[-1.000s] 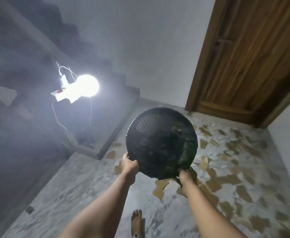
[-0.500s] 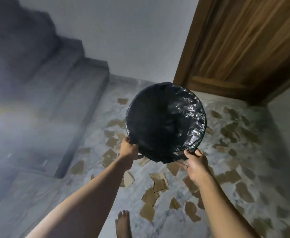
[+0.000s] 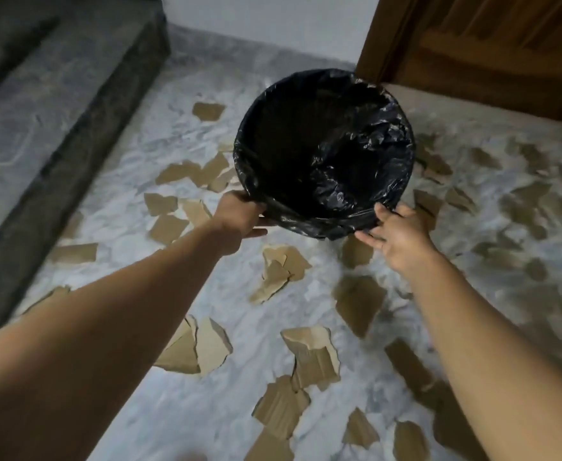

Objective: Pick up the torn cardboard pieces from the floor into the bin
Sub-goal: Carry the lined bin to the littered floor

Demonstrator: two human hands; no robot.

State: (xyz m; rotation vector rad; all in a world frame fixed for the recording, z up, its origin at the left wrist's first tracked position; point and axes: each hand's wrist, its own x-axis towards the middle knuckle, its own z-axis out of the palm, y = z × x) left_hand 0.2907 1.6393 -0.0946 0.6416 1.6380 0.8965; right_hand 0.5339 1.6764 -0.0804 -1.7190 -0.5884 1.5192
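A round bin (image 3: 323,151) lined with a crinkled black plastic bag hangs above the floor, its open mouth facing me, and it looks empty inside. My left hand (image 3: 239,214) grips its near left rim. My right hand (image 3: 396,231) holds the near right rim, fingers spread against the bag. Several torn brown cardboard pieces (image 3: 309,357) lie scattered over the grey marble floor (image 3: 239,377), beneath the bin and around it on all sides.
A dark stone step (image 3: 73,134) runs along the left, a white wall (image 3: 266,15) stands behind, and a wooden door (image 3: 489,44) fills the top right. More cardboard scraps (image 3: 522,194) cover the floor toward the right wall.
The view has tilted down from the stairs and a bright lamp toward the floor. The bin has swung so its open mouth faces me, both hands staying on its rim.
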